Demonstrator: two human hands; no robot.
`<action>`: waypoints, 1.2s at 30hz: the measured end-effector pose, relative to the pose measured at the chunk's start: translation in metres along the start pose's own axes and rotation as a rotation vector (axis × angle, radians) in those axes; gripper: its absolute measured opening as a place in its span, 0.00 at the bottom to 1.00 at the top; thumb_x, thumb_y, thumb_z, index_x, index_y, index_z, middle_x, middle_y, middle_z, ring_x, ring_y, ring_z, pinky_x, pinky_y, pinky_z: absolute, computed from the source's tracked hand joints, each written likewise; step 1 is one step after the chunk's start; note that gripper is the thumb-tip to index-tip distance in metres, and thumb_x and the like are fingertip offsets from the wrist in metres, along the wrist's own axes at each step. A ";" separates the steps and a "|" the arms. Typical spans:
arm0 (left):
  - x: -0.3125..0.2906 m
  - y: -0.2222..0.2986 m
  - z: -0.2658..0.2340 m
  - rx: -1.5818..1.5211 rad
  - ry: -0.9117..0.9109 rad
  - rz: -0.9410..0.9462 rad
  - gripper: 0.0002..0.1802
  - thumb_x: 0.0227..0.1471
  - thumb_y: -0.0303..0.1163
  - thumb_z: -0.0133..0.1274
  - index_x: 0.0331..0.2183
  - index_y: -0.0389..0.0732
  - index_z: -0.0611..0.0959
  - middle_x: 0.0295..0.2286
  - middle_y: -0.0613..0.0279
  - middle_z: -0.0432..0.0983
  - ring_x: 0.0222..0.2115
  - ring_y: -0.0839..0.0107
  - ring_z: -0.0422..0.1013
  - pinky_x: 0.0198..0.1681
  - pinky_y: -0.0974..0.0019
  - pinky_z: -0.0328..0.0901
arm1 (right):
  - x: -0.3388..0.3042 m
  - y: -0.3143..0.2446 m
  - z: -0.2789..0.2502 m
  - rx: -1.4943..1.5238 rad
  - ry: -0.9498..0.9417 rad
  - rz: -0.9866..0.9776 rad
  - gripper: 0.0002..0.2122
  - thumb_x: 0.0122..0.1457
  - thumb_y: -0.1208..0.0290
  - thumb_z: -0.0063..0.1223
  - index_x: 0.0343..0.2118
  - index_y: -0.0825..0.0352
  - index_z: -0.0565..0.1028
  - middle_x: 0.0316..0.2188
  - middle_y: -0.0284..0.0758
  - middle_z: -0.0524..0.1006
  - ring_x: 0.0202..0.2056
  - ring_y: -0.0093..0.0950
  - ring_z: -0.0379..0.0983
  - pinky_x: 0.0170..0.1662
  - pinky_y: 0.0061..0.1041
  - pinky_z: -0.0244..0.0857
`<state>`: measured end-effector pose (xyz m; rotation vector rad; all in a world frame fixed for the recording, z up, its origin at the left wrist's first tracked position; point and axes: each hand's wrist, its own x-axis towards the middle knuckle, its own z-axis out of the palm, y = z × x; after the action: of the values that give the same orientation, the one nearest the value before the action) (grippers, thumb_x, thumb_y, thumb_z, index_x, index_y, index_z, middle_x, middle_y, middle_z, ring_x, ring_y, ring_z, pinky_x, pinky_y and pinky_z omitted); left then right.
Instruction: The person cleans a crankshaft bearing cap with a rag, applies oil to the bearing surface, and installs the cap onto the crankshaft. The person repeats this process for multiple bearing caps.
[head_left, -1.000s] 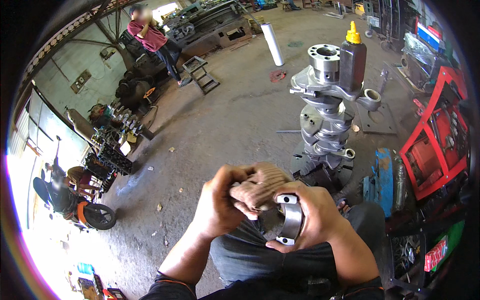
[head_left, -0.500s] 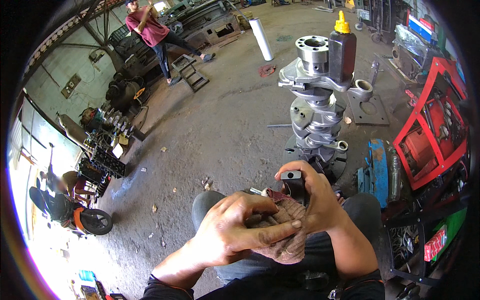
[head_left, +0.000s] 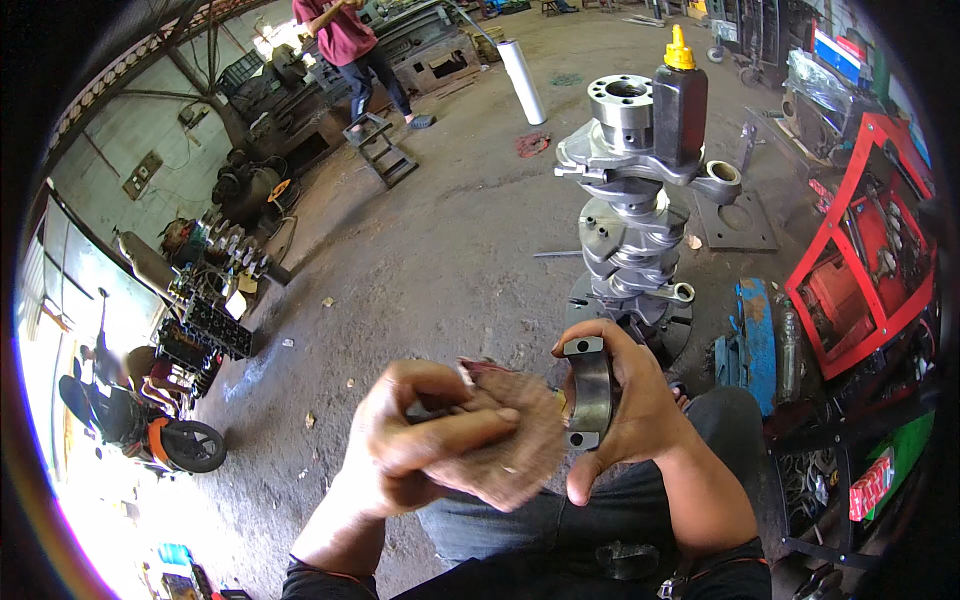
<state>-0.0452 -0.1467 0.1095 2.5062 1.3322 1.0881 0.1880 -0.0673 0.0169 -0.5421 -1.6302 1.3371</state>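
Note:
My left hand [head_left: 405, 435] grips a crumpled brown rag [head_left: 520, 450], fingers folded over it. In my right hand [head_left: 642, 410] is a half-round connecting rod cap [head_left: 595, 392] of dark metal, with a bolt hole in each flat end face. Its curved inner side turns toward the rag, which is close beside it; whether they touch I cannot tell. Beyond my hands a crankshaft [head_left: 640, 232] stands upright on the floor with connecting rods attached. A dark bottle [head_left: 682, 118] with a yellow cap rests on its upper part.
A red metal frame [head_left: 850, 250] and a blue rusty metal piece [head_left: 757, 340] stand at the right. Engine parts [head_left: 205, 320] and a motorcycle [head_left: 150, 430] are at the left. Farther back, a person [head_left: 350, 50] stands by a small metal stool [head_left: 380, 155] and a white cylinder [head_left: 522, 82].
The rag in my left hand has moved left, off the rod cap. My right hand has turned the cap, so its curved inner face now shows. The person at the back has shifted right.

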 end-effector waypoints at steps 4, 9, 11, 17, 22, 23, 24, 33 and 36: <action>0.008 0.008 0.003 -0.015 -0.342 0.129 0.25 0.46 0.33 0.63 0.49 0.58 0.88 0.41 0.59 0.74 0.41 0.59 0.76 0.45 0.56 0.71 | 0.003 0.003 0.007 0.001 0.055 0.023 0.43 0.29 0.53 0.85 0.49 0.66 0.72 0.34 0.31 0.81 0.36 0.19 0.76 0.42 0.25 0.72; 0.006 0.002 0.008 -0.024 -0.361 0.139 0.25 0.47 0.35 0.62 0.50 0.60 0.88 0.40 0.61 0.75 0.42 0.58 0.76 0.45 0.55 0.70 | 0.000 0.003 0.002 -0.002 0.093 -0.028 0.42 0.29 0.55 0.86 0.49 0.65 0.72 0.34 0.30 0.79 0.35 0.16 0.74 0.40 0.22 0.72; -0.001 -0.005 0.007 -0.005 -0.360 0.113 0.26 0.46 0.35 0.62 0.51 0.60 0.87 0.40 0.60 0.75 0.42 0.58 0.76 0.45 0.55 0.70 | -0.003 0.002 -0.002 -0.012 0.063 -0.041 0.45 0.27 0.52 0.87 0.50 0.65 0.72 0.34 0.30 0.79 0.36 0.16 0.75 0.41 0.21 0.71; -0.020 -0.020 0.021 -0.095 -0.044 -0.055 0.31 0.36 0.24 0.75 0.47 0.40 0.85 0.42 0.54 0.74 0.41 0.61 0.75 0.44 0.62 0.71 | -0.003 0.002 0.003 0.007 0.027 -0.165 0.59 0.18 0.49 0.89 0.57 0.72 0.68 0.46 0.40 0.80 0.48 0.26 0.79 0.53 0.28 0.73; -0.022 -0.019 0.055 0.048 -0.066 0.116 0.42 0.35 0.29 0.69 0.57 0.51 0.81 0.51 0.49 0.74 0.44 0.54 0.76 0.44 0.54 0.72 | 0.003 0.006 0.013 -0.164 0.112 -0.350 0.50 0.28 0.40 0.83 0.54 0.68 0.74 0.41 0.41 0.83 0.40 0.31 0.83 0.46 0.28 0.77; -0.021 -0.019 0.063 0.061 -0.115 0.114 0.44 0.36 0.30 0.69 0.59 0.52 0.78 0.50 0.50 0.74 0.44 0.53 0.76 0.44 0.54 0.72 | 0.002 0.007 0.014 -0.177 0.101 -0.358 0.50 0.27 0.41 0.83 0.54 0.68 0.74 0.40 0.40 0.83 0.39 0.31 0.83 0.45 0.29 0.77; -0.020 -0.019 0.067 0.090 -0.191 0.090 0.46 0.36 0.31 0.68 0.62 0.53 0.76 0.48 0.51 0.74 0.43 0.53 0.76 0.43 0.53 0.72 | 0.001 0.007 0.014 -0.198 0.086 -0.366 0.51 0.27 0.41 0.84 0.54 0.67 0.74 0.39 0.40 0.83 0.39 0.31 0.83 0.44 0.29 0.77; -0.043 -0.024 0.058 -0.872 -0.503 -0.160 0.39 0.50 0.18 0.62 0.64 0.38 0.71 0.51 0.54 0.74 0.52 0.62 0.73 0.51 0.61 0.70 | 0.001 0.007 0.009 -0.046 -0.198 -0.159 0.51 0.24 0.46 0.86 0.54 0.69 0.74 0.45 0.41 0.83 0.44 0.28 0.82 0.50 0.27 0.74; -0.055 -0.030 0.040 -1.562 -0.678 -0.698 0.37 0.57 0.20 0.57 0.66 0.35 0.66 0.60 0.56 0.70 0.54 0.74 0.70 0.54 0.72 0.67 | 0.000 0.006 0.014 0.092 -0.220 -0.163 0.51 0.23 0.48 0.87 0.54 0.69 0.74 0.48 0.38 0.82 0.47 0.26 0.80 0.53 0.26 0.72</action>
<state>-0.0603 -0.1613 0.0382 0.9297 0.5468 0.5431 0.1746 -0.0724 0.0119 -0.2070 -1.7390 1.3792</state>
